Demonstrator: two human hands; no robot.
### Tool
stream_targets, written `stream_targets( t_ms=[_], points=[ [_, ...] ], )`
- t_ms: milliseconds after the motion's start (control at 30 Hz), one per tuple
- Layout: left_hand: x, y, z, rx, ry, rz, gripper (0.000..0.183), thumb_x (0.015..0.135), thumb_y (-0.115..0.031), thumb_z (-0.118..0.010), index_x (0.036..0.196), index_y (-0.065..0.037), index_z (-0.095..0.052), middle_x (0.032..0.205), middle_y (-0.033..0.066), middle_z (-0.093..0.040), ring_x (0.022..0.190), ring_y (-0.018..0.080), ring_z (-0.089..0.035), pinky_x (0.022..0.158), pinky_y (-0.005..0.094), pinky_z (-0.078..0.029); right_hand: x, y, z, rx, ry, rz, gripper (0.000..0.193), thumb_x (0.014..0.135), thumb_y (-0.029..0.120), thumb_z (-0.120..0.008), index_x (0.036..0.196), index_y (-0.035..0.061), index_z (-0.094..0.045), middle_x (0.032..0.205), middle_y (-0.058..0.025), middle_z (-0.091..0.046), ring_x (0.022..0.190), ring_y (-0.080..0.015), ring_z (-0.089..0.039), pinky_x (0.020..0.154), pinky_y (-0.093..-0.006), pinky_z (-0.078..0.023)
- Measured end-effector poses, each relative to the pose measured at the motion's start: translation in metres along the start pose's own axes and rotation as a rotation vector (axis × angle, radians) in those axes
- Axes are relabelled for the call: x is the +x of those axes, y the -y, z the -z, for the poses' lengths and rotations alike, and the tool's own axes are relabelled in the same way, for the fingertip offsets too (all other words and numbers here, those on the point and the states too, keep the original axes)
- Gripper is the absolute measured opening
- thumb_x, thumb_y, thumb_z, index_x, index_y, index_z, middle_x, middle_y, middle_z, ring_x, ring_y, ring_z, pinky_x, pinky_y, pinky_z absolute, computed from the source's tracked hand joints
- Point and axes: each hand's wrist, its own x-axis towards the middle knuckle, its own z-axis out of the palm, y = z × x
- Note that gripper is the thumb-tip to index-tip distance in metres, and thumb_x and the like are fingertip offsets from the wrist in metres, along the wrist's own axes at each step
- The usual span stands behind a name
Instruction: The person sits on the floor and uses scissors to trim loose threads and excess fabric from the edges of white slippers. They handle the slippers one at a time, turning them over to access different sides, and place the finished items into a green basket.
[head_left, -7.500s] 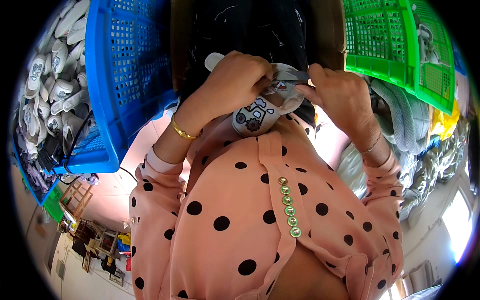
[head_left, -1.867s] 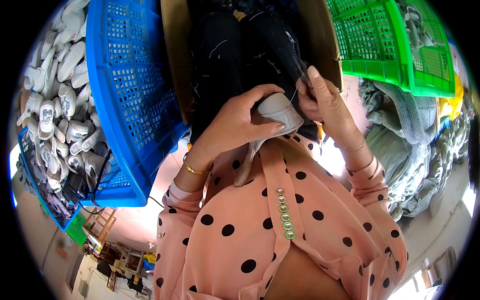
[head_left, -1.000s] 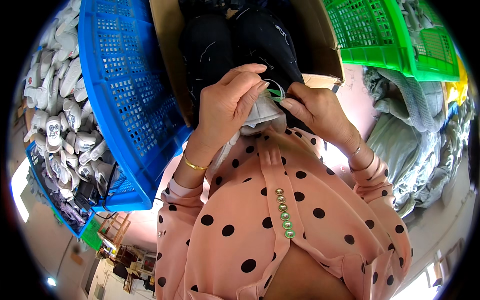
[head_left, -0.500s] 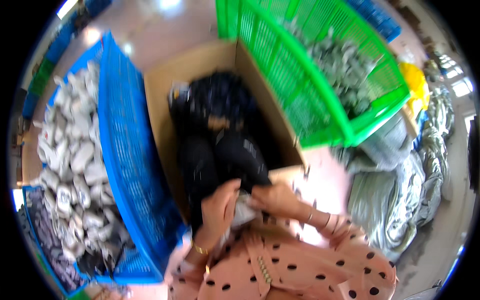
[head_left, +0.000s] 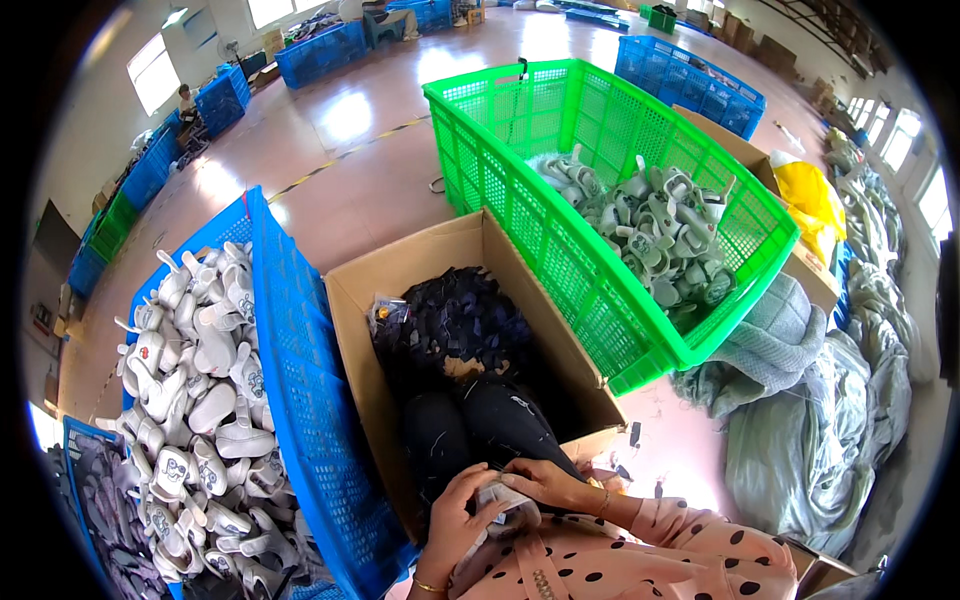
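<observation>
Over my lap, my left hand (head_left: 455, 517) and my right hand (head_left: 543, 485) meet around a small off-white shoe (head_left: 511, 510), mostly hidden by fingers and sleeve. The left fingers are curled along its left side. At its upper edge, the right thumb and fingers pinch together close to the left fingertips; any finer piece between them is too small to make out. To the left, a heap of white shoes (head_left: 213, 408) with small printed patterns fills a blue crate (head_left: 318, 420). An open cardboard box (head_left: 375, 440) stands before me, around my black-clad knees.
Dark scraps (head_left: 455, 318) and a clear plastic packet (head_left: 388, 312) lie in the box. Right of it, a green crate (head_left: 610, 330) holds grey shoes (head_left: 668, 225). Grey fabric (head_left: 765, 335) and pale sacks (head_left: 795, 455) line the right side. Blue crates (head_left: 322, 52) and people are farther off.
The view has tilted upward, so more of the room shows and my hands sit lower in it. Both hands stay together on the shoe, the right fingertips now closer to the left ones.
</observation>
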Motion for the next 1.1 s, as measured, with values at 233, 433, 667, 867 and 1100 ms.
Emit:
stream_targets(
  t_ms=[233, 433, 667, 867, 1100],
  points=[
    [0.003, 0.002, 0.005, 0.253, -0.079, -0.095, 0.025, 0.082, -0.009, -0.072, 0.107, -0.002, -0.070, 0.112, 0.0160, -0.068, 0.099, 0.0270, -0.068, 0.085, 0.0311, -0.053, 0.003, -0.002, -0.012, -0.065, -0.070, 0.016, 0.041, 0.097, 0.035, -0.059, 0.105, -0.0041, -0.062, 0.079, -0.0166, -0.064, 0.070, -0.0164, -0.060, 0.065, -0.0311, -0.049],
    [0.010, 0.012, -0.002, 0.362, -0.155, -0.260, 0.017, 0.079, -0.003, -0.072, 0.096, -0.002, -0.070, 0.099, 0.0134, -0.071, 0.085, 0.0263, -0.071, 0.075, 0.0316, -0.056, 0.004, -0.004, -0.013, -0.100, -0.130, 0.073, 0.041, 0.096, 0.037, -0.060, 0.102, -0.0043, -0.061, 0.078, -0.0222, -0.064, 0.071, -0.0254, -0.065, 0.066, -0.0360, -0.050],
    [0.027, 0.037, -0.010, 0.428, -0.166, -0.308, 0.006, 0.086, -0.006, -0.064, 0.091, -0.003, -0.063, 0.094, 0.0145, -0.069, 0.080, 0.0313, -0.067, 0.072, 0.0352, -0.054, 0.010, -0.007, -0.005, -0.193, -0.201, 0.103, 0.035, 0.094, 0.031, -0.059, 0.093, -0.0031, -0.060, 0.080, -0.0254, -0.063, 0.071, -0.0334, -0.064, 0.066, -0.0397, -0.050],
    [0.023, 0.049, -0.004, -0.096, -0.226, 0.018, 0.017, 0.098, -0.014, -0.056, 0.094, 0.002, -0.060, 0.085, 0.0107, -0.070, 0.079, 0.0156, -0.068, 0.070, 0.0273, -0.052, 0.006, -0.012, -0.006, -0.096, -0.114, 0.024, 0.041, 0.096, 0.039, -0.059, 0.095, -0.0025, -0.062, 0.076, -0.0148, -0.062, 0.070, -0.0190, -0.060, 0.066, -0.0311, -0.049],
    [0.009, 0.042, 0.008, -0.250, -0.038, 0.046, 0.017, 0.096, -0.004, -0.057, 0.111, 0.003, -0.061, 0.117, 0.0139, -0.065, 0.105, 0.0184, -0.065, 0.089, 0.0294, -0.054, 0.004, -0.008, -0.005, -0.070, -0.055, -0.016, 0.045, 0.097, 0.041, -0.057, 0.097, -0.0036, -0.061, 0.074, -0.0129, -0.060, 0.069, -0.0148, -0.056, 0.064, -0.0287, -0.047]
  ],
)
